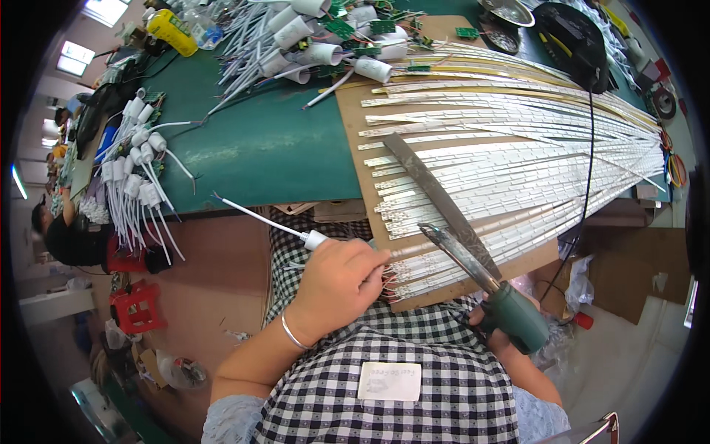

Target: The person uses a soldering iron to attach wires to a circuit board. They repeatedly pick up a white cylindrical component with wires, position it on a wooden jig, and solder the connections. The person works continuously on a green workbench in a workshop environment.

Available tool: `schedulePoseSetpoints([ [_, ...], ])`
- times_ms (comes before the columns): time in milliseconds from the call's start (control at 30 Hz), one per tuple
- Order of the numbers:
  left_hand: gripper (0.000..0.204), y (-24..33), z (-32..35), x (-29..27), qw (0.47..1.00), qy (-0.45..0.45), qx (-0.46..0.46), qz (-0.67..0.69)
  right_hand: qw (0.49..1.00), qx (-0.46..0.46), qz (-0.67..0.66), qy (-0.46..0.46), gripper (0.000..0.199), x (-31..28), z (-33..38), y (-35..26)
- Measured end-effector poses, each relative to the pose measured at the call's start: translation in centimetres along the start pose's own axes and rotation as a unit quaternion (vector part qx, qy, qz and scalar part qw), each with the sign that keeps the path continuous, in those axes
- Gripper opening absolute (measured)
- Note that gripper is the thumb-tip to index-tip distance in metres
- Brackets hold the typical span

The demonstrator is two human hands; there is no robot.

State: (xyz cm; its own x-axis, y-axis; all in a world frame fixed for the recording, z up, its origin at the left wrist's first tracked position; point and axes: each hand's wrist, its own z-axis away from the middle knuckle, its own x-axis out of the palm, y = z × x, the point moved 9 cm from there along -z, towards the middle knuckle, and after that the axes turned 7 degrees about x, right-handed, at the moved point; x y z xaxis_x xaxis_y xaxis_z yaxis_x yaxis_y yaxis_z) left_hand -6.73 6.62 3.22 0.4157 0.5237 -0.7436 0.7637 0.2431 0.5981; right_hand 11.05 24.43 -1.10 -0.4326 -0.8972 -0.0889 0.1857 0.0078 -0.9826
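Observation:
My left hand point(336, 285) is closed around a white cylindrical cap point(316, 239) with a white cable point(259, 216) running out to the upper left. Its fingertips are at the near-left ends of the LED strips point(429, 275), where thin red wires show. My right hand point(494, 320) grips a soldering gun point(519, 318) with a dark green handle. The gun's metal tip point(436, 234) points up and left, above the strips. Beneath it a flat, dark metal bar point(444, 203) lies slantwise across the strips. Much of my right hand is hidden behind the handle.
White capped cables with green circuit boards lie heaped at the back point(296, 37) and on the left point(137, 170) of the green table point(274, 148). A brown board point(351, 122) carries the strips. A black cord point(590, 163) hangs on the right. A red stool point(139, 307) stands lower left.

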Motion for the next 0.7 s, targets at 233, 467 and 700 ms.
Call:
schedulePoseSetpoints([
  [233, 0.012, -1.3, -1.0, -1.1, 0.995, -0.088, -0.003, 0.039, 0.999, -0.024, 0.047, 0.001, 0.053, -0.5, 0.1, 0.9],
  [467, 0.007, -4.1, -12.6, -8.1, 0.941, 0.189, 0.163, -0.230, 0.998, -0.025, -0.014, 0.053, 0.053, -0.9, 0.6, 0.7],
  [700, 0.016, -6.5, -18.6, -5.1, 0.894, 0.243, 0.160, -0.341, 0.998, -0.015, -0.003, 0.054, 0.056, -1.7, 1.5, 2.9],
])
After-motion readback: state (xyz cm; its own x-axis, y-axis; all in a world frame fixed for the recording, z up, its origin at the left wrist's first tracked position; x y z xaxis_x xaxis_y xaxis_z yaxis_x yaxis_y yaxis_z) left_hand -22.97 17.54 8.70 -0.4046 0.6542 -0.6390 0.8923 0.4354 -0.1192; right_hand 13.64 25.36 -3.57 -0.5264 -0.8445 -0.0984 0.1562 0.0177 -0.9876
